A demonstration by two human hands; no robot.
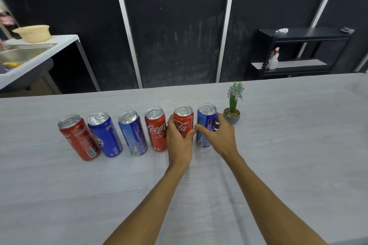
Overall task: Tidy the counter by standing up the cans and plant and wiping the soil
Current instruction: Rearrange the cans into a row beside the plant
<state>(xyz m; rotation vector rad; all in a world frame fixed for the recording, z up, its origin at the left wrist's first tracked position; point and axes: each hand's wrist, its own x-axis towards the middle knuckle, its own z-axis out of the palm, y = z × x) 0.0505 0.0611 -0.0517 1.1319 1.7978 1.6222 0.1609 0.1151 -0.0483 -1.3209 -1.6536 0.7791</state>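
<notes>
Grey tabletop (298, 145) carries six cans, all upright, in one row running from 9 o'clock to 3 o'clock ahead of the person. Counting from the 9 o'clock end there is a red can (79, 137), a dark blue can (105, 135), a light blue can (133, 133) and a red Coca-Cola can (156, 129). Then come the fifth can (184, 119), red, and the sixth can (206, 123), blue.

The left hand (178, 141) grips the fifth can: its fingers (170, 123) curl round the 9 o'clock side and the thumb presses the 3 o'clock side. The right hand (219, 135) holds the sixth can, with the thumb on its 9 o'clock side and the fingers (220, 118) curled round its 3 o'clock side. The two thumbs meet between these cans.

The plant (233, 101) stands upright in a small grey pot (232, 119) just beside the sixth can, at its 3 o'clock, close to the right hand.

Beyond the tabletop, at 10 o'clock, a steel sink (20, 51) has a cream bowl (32, 33) beside it. At 1 o'clock a black shelf (302, 35) holds a spray bottle (273, 59).
</notes>
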